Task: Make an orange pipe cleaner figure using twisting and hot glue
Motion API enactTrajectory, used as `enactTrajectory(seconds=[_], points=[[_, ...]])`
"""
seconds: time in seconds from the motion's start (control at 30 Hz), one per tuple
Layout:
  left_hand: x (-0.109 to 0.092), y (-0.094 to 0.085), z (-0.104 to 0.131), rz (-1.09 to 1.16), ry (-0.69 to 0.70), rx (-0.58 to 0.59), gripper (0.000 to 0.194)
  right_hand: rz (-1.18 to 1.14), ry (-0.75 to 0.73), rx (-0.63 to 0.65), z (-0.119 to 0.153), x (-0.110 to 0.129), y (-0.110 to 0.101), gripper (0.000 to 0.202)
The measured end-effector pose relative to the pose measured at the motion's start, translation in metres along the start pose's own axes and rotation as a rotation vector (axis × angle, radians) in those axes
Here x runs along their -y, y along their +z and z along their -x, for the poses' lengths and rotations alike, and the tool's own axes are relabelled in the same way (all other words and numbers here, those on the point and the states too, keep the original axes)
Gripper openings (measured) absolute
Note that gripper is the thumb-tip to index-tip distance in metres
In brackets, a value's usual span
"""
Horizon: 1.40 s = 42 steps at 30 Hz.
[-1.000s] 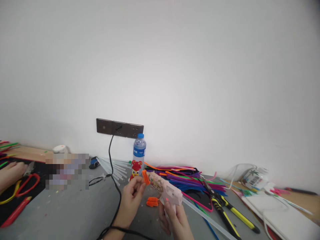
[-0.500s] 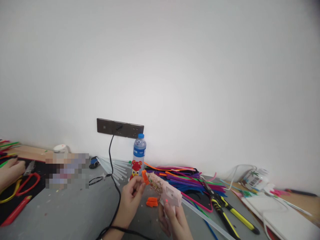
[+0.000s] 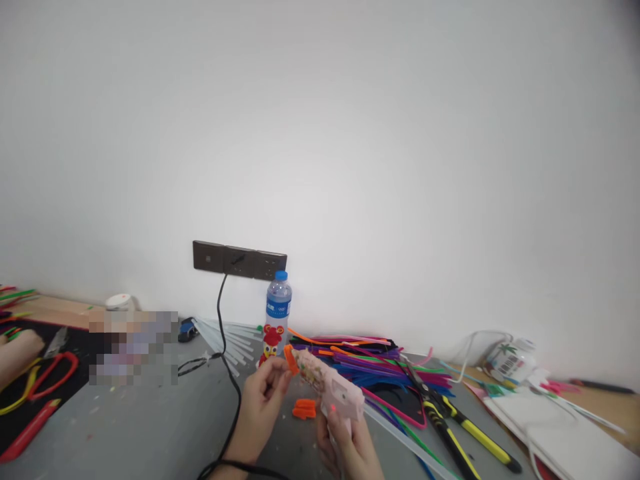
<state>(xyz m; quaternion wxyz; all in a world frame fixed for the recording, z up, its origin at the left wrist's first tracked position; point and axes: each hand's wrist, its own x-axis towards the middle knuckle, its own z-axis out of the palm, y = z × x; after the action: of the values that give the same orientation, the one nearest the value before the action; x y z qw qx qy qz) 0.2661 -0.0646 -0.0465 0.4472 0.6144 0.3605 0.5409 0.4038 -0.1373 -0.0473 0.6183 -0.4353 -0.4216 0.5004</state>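
My left hand (image 3: 264, 401) pinches a small folded orange pipe-cleaner piece (image 3: 291, 360) between thumb and fingers. Wrapped around the handle of a pale pink hot glue gun (image 3: 343, 393) is my right hand (image 3: 347, 440). The gun's nozzle end points left at the orange piece; whether it touches is hard to see. A red light glows on the gun. On the grey table below lies a second orange pipe-cleaner piece (image 3: 304, 409). Behind my left hand a red fuzzy figure with big eyes (image 3: 273, 339) stands in front of a water bottle (image 3: 279, 300).
Colourful pipe cleaners (image 3: 380, 363) lie behind the gun, with yellow-black pliers (image 3: 460, 427) to their right. Clear glue sticks (image 3: 230, 340) fan out at the back. A black cable (image 3: 235, 387) runs from the wall socket (image 3: 240, 260). Another person's hand (image 3: 23, 353) is at far left near red-handled scissors (image 3: 63, 377).
Both hands keep nearly the same pose, the gun's nozzle still near the orange piece. The view has shifted slightly. At far left, the other person's hand has moved a little.
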Motion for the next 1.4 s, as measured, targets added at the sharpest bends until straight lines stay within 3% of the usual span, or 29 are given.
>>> enactTrajectory(seconds=[0.6,0.9,1.4], points=[[-0.0071,0.0008,-0.0004,0.035,-0.004,-0.054,0.037,-0.01,0.008,0.032,0.0023,0.002,0.0006,0.055],[-0.0103,0.0016,-0.0015,0.035,0.019,-0.149,0.036,0.053,0.045,0.01,0.0031,0.0002,0.0011,0.062],[-0.0074,-0.0012,-0.0028,0.073,0.019,-0.278,0.034,-0.031,0.094,-0.041,0.0028,-0.0012,0.0018,0.063]])
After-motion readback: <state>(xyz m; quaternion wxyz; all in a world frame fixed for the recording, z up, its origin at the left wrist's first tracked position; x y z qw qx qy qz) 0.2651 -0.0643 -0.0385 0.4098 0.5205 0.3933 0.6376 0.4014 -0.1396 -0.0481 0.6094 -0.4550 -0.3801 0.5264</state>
